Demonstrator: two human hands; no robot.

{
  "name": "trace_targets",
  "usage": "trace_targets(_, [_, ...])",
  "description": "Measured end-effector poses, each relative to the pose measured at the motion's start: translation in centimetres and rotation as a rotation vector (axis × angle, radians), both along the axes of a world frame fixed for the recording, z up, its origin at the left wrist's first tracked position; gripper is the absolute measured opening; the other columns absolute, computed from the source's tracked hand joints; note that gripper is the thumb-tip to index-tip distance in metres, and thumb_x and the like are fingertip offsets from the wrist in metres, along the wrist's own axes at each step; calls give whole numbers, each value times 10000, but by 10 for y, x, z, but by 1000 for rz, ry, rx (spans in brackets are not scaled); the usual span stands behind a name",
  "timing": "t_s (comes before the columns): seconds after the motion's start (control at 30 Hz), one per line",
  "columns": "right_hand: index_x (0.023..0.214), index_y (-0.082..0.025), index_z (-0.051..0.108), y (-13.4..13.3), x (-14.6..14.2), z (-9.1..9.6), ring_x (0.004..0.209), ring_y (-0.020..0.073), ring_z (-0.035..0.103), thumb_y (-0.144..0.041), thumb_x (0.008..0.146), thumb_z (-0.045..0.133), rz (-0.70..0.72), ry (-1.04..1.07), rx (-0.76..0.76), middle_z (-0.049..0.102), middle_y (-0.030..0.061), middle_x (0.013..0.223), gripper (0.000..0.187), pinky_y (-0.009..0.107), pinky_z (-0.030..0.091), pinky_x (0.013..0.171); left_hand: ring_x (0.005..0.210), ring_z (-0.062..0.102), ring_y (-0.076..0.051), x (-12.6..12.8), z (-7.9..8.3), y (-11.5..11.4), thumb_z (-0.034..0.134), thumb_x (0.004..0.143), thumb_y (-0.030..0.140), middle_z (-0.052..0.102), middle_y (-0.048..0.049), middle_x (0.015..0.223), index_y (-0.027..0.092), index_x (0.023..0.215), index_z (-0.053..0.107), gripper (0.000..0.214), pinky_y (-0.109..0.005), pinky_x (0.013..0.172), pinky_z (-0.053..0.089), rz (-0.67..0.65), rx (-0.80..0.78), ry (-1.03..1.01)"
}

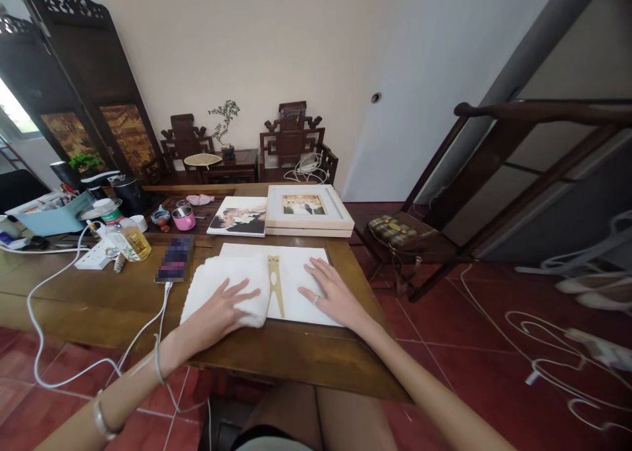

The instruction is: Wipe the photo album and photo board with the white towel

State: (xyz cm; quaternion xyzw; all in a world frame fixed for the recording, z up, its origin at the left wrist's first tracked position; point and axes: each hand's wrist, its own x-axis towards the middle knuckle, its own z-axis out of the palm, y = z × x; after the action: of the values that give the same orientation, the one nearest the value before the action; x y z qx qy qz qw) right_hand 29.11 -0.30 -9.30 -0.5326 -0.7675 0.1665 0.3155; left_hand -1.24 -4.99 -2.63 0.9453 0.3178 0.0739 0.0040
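Observation:
My left hand (224, 309) lies with spread fingers on a folded white towel (210, 276). The towel covers the left part of a flat white board (296, 273) on the wooden table. On the board's right side rests my right hand (333, 293), fingers stretched out and a ring on one of them. Between my hands is a thin gold-coloured piece (273, 276), forked at its lower end, with a cat-like head on top and an oval hole in its middle. Neither hand touches it.
Behind the board stand boxed picture frames (311, 224) and a photo panel (239, 217). Leftward are a phone (174, 260) on a cable, a bottle (133, 240), a power strip (93, 255) and a pink cup (184, 219). A wooden chair (429, 240) stands right of the table.

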Motion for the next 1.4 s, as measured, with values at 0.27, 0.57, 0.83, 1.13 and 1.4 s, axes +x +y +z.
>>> trace_targets(0.27, [1275, -209, 549, 0, 3, 0, 1411, 279, 279, -568, 802, 569, 24, 14, 10, 432, 108, 1463, 595, 500, 247, 1146, 1408, 262, -246, -4, -1, 60, 566, 907, 207, 358, -69, 1486, 241, 1091, 679, 219, -494, 1140, 201, 56, -55, 15])
trace_targets(0.57, [1300, -187, 528, -2, 1, 2, 1414, 265, 275, -564, 821, 544, -1, -18, -22, 412, 118, 1476, 609, 479, 242, 1153, 1425, 212, -214, 1, 6, 73, 457, 974, 276, 474, -51, 1411, 257, 1137, 649, 252, -544, 1139, 133, 83, -163, -30])
trace_targets(0.83, [1307, -180, 519, -1, 1, 0, 1414, 279, 271, -572, 833, 520, 14, -64, 9, 405, 129, 1478, 615, 487, 259, 1149, 1440, 154, -189, -16, 13, -21, 484, 954, 191, 368, -6, 1484, 259, 1114, 650, 241, -479, 1180, 91, -59, -181, 4])
trace_targets(1.13, [1334, -178, 493, 2, 5, -5, 1419, 281, 261, -588, 849, 482, 35, -115, 25, 382, 131, 1491, 635, 494, 244, 1157, 1429, 207, -207, -2, 4, 69, 454, 975, 343, 437, -56, 1439, 249, 1138, 651, 273, -507, 1156, 100, 73, -188, -21])
trace_targets(1.4, [1342, -199, 492, 0, 6, -4, 1417, 279, 266, -593, 843, 490, 34, -103, 13, 391, 121, 1488, 636, 503, 261, 1147, 1427, 211, -214, 1, -3, 79, 463, 971, 338, 387, -40, 1473, 259, 1154, 642, 268, -520, 1146, 126, 156, -150, -19])
